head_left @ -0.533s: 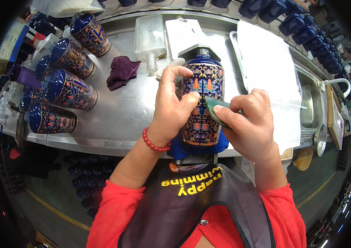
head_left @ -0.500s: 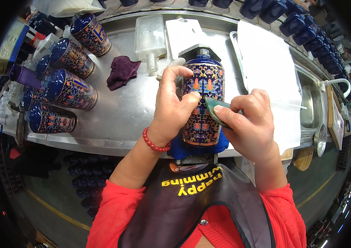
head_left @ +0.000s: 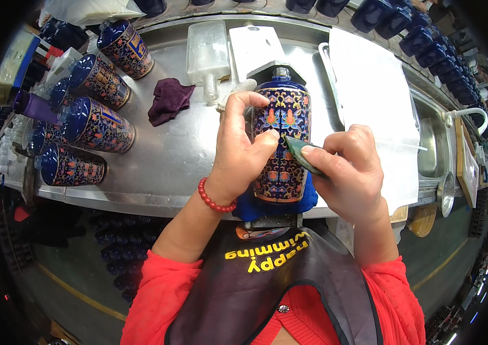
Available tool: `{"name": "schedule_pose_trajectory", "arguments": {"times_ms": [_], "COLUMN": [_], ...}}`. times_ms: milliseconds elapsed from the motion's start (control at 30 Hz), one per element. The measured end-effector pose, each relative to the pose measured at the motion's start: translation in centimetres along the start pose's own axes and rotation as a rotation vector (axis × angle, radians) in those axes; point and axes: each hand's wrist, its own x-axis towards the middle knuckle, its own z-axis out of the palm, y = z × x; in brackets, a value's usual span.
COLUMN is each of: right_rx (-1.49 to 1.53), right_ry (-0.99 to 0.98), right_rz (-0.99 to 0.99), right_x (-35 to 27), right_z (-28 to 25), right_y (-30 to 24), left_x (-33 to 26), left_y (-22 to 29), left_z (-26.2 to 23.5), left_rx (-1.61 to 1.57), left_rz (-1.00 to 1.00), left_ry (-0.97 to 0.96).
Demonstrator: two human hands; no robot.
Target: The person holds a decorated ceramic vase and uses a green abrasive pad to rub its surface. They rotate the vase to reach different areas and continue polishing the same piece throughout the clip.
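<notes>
A dark blue bottle with a dense orange, gold and blue floral pattern lies tilted in front of me, neck pointing away. My left hand grips its left side, index finger near the shoulder and thumb pressed on the front beside the pattern's dark middle line. Between the thumb and bent fingers of my right hand is a green scraper, its tip against the front of the bottle just right of my left thumb. Beneath the bottle's base sits a blue cloth. A dark block lies behind the neck.
Several patterned bottles stand at the left on the metal table. A purple cloth and a clear squarish bottle lie toward the back. White sheets cover the right side, beside a sink. Blue bottles line the far edge.
The scraper has tilted slightly in my right hand, its tip staying near the bottle's middle line. My left hand keeps its place. The blue bottles along the far edge have shifted to the right.
</notes>
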Motion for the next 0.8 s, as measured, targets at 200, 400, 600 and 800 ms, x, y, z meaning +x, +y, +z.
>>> {"name": "schedule_pose_trajectory", "arguments": {"times_ms": [200, 400, 600, 800], "right_rx": [-0.061, -0.086, -0.103, -0.095], "right_ry": [-0.033, -0.047, -0.032, -0.019], "right_rz": [-0.055, -0.082, -0.088, -0.087], "right_x": [0.20, 0.22, 0.31, 0.37], "right_z": [-0.08, -0.23, 0.04, 0.16], "right_y": [0.30, 0.33, 0.41, 0.56], "left_x": [0.01, -0.01, 0.02, 0.02], "left_y": [0.06, 0.08, 0.04, -0.05], "left_z": [0.23, 0.38, 0.39, 0.38], "left_rx": [-0.046, -0.114, -0.124, -0.098], "left_rz": [-0.017, -0.016, -0.014, 0.000], "left_ry": [0.030, 0.075, 0.073, 0.072]}}
